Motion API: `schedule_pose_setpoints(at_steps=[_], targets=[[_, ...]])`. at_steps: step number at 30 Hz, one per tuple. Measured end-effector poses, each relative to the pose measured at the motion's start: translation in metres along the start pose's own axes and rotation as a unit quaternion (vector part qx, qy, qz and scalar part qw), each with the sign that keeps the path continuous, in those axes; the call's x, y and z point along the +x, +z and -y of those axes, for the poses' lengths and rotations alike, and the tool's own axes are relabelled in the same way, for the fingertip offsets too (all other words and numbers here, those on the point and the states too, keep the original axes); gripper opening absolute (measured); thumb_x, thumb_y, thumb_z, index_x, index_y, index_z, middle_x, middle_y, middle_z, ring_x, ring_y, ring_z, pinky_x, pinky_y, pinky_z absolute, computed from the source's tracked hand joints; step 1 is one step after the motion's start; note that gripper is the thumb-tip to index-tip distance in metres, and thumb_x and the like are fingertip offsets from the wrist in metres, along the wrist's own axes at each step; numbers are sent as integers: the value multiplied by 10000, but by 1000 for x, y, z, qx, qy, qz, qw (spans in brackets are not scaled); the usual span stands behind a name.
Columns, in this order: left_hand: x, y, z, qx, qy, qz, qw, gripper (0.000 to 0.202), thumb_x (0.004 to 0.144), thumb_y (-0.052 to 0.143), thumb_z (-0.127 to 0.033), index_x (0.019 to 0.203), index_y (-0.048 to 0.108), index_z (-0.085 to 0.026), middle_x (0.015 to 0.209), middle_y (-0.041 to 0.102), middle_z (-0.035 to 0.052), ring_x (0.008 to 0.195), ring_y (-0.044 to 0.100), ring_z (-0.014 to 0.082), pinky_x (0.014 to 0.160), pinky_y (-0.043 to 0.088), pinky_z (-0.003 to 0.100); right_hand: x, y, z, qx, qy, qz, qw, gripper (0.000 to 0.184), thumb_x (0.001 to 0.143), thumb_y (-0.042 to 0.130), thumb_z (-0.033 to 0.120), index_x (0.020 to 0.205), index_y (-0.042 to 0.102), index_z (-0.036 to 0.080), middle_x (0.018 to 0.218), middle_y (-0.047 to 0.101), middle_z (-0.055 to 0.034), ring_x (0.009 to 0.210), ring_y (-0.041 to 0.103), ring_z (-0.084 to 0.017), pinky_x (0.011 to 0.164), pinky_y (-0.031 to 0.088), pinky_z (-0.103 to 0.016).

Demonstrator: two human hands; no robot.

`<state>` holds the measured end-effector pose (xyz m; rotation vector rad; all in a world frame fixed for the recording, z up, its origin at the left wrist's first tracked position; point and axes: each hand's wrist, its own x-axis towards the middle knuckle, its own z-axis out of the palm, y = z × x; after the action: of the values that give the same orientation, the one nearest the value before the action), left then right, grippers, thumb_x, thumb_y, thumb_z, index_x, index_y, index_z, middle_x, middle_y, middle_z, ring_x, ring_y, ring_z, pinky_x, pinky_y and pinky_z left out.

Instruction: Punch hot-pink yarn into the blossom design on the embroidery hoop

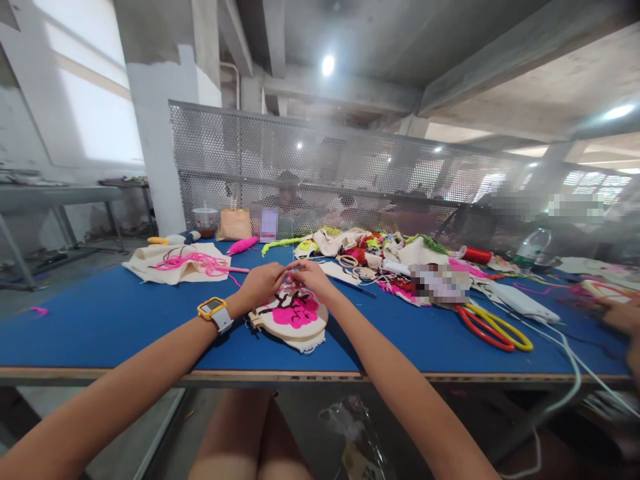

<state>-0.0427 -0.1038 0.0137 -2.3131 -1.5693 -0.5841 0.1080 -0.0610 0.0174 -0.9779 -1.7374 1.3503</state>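
Observation:
An embroidery hoop [295,327] with white cloth lies on the blue table near its front edge. Its cloth bears a bright pink flower and dark brown branches, and a frayed cloth edge sticks out below the ring. Over the far rim of the hoop, my left hand [266,283] and my right hand [311,279] meet with fingers pinched together. Whatever sits between the fingertips is too small to name; a thin pale line rises just above them. My left wrist wears a yellow-framed watch [214,312].
Pink yarn [195,263] rests on white cloth [145,263] at left. Scissors [495,327] with red and yellow handles lie at right, near a white power strip [525,303] and cables. Fabric scraps [345,243] pile up behind. Another person's hand [623,313] shows far right.

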Motion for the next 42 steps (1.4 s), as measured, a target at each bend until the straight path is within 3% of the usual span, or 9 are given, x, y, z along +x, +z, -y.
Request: schedule_pose_setpoints(at_steps=[18,30,37,42], targets=[[-1,2,0,28,-4,1,1000,208,909,543,-297,1029,602,-137,998,642,57,850,634,178,752,538,373,1,0,-5,18,-5,29,999,215,923,555,285,1081,574,140,998,616,-47,786,622,-150,667,543,-314],[0,-1,7,5,-31,-26,999,204,908,545,-294,1027,604,-140,1008,642,58,865,632,181,765,535,380,1,-1,-9,-27,2,37,999,216,926,552,284,1086,569,139,962,618,-38,734,619,-134,621,541,-286],[1,-8,12,-13,-89,-64,994,206,911,540,-296,1032,604,-142,1014,642,60,868,633,181,769,536,380,5,-2,-15,-99,-2,31,995,203,927,550,286,1061,578,137,943,621,-34,719,617,-128,608,540,-277],[2,-10,22,-21,-160,-90,983,218,909,544,-301,1042,600,-138,1011,642,60,857,636,180,759,539,378,9,-7,-19,-177,-16,9,984,225,929,545,297,1092,574,145,1019,617,-54,806,625,-157,683,546,-326]])
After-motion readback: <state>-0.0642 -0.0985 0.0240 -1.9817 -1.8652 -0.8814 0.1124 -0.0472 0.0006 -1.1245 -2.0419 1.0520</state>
